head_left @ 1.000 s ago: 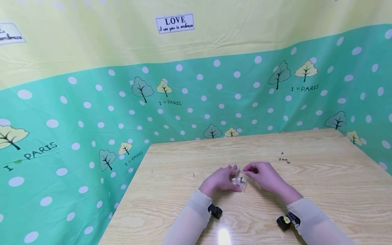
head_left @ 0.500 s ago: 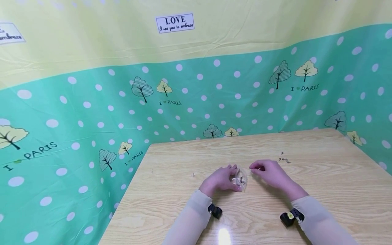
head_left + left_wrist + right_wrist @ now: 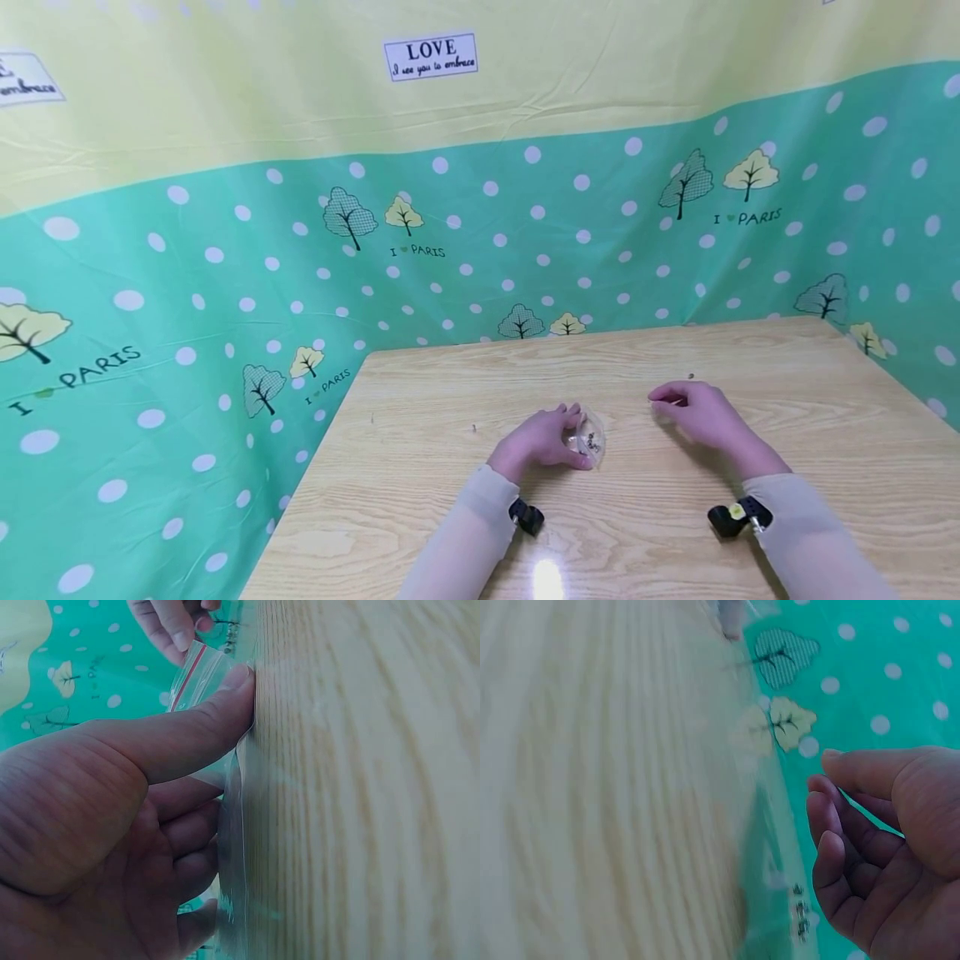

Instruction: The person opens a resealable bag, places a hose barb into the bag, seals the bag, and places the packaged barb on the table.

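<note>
My left hand (image 3: 543, 437) holds a small clear zip bag (image 3: 597, 427) against the wooden table, thumb on the near side and fingers on the far side. Several small dark pieces (image 3: 592, 443) show inside the bag. In the left wrist view a red line (image 3: 187, 675) runs along the bag's mouth. My right hand (image 3: 697, 412) is above the table to the right of the bag. Its fingers are loosely bent, with nothing visible between them. Small dark metal pieces (image 3: 801, 915) lie by it in the right wrist view; their kind is too blurred to tell.
One dark piece (image 3: 691, 376) lies beyond my right hand. Another tiny piece (image 3: 474, 428) lies left of my left hand, with a thin mark or piece (image 3: 372, 420) farther left. A green and yellow printed curtain (image 3: 480, 217) hangs behind the table (image 3: 420, 517).
My right hand has moved right and away from the bag, and now covers most of the loose pieces in the head view. The left hand and bag have stayed in place.
</note>
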Action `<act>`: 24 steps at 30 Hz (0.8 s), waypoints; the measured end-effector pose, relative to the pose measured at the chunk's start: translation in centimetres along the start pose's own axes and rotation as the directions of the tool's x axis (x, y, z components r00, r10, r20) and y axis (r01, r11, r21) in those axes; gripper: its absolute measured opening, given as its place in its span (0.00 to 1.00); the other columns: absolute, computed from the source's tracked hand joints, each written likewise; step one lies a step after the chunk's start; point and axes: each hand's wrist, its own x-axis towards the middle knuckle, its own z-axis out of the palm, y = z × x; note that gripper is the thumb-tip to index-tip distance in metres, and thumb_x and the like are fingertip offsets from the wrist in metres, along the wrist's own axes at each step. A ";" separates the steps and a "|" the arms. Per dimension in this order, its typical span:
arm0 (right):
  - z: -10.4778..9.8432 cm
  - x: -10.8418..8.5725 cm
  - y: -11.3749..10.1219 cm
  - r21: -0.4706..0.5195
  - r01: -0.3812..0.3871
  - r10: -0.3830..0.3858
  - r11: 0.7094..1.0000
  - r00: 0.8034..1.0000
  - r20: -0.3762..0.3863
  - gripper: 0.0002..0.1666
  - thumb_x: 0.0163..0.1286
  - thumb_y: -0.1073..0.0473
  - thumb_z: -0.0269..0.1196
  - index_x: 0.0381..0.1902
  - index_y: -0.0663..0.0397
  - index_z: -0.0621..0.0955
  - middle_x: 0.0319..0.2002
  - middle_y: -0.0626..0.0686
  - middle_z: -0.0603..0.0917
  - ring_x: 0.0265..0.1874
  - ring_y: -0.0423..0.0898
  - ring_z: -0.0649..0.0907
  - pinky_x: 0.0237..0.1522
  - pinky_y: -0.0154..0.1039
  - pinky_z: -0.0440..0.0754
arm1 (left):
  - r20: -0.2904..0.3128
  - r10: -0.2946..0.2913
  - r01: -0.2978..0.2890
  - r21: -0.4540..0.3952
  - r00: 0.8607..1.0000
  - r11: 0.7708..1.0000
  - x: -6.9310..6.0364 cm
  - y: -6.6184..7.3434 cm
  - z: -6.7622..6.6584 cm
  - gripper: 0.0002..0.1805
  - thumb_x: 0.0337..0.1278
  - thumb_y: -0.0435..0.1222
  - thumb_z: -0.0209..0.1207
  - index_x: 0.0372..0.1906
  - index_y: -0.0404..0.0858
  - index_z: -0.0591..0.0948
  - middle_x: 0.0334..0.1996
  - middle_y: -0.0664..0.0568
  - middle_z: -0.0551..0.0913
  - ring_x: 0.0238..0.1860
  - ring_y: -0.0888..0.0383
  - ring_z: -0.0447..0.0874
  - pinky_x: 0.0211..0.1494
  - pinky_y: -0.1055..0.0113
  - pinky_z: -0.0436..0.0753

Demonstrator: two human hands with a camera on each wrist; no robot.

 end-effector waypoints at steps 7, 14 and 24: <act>-1.7 -0.4 1.6 -0.001 -0.050 0.050 0.999 0.999 -0.016 0.20 0.80 0.55 0.64 0.60 0.64 0.85 0.51 0.62 0.88 0.48 0.57 0.84 0.47 0.47 0.81 | -0.001 0.003 -0.003 0.002 1.000 1.000 0.1 -0.1 0.1 0.51 0.55 0.52 0.79 0.82 0.49 0.68 0.84 0.57 0.61 0.83 0.47 0.57 0.84 0.52 0.60; -2.7 -0.6 2.7 0.003 -0.090 0.090 0.996 0.995 -0.035 0.22 0.81 0.55 0.63 0.62 0.66 0.83 0.55 0.67 0.85 0.52 0.61 0.83 0.51 0.53 0.81 | -0.003 0.000 0.000 -0.002 1.000 1.000 0.1 0.0 -0.1 0.51 0.55 0.52 0.79 0.83 0.49 0.68 0.84 0.57 0.60 0.83 0.46 0.57 0.84 0.51 0.60; -3.3 -1.0 4.5 -0.039 -0.137 0.133 0.990 0.987 -0.094 0.22 0.80 0.57 0.63 0.61 0.71 0.82 0.58 0.74 0.82 0.58 0.73 0.79 0.61 0.72 0.75 | 0.004 -0.014 0.014 -0.016 1.000 1.000 0.1 0.0 -0.1 0.52 0.55 0.52 0.78 0.83 0.50 0.67 0.85 0.55 0.58 0.84 0.45 0.56 0.84 0.50 0.59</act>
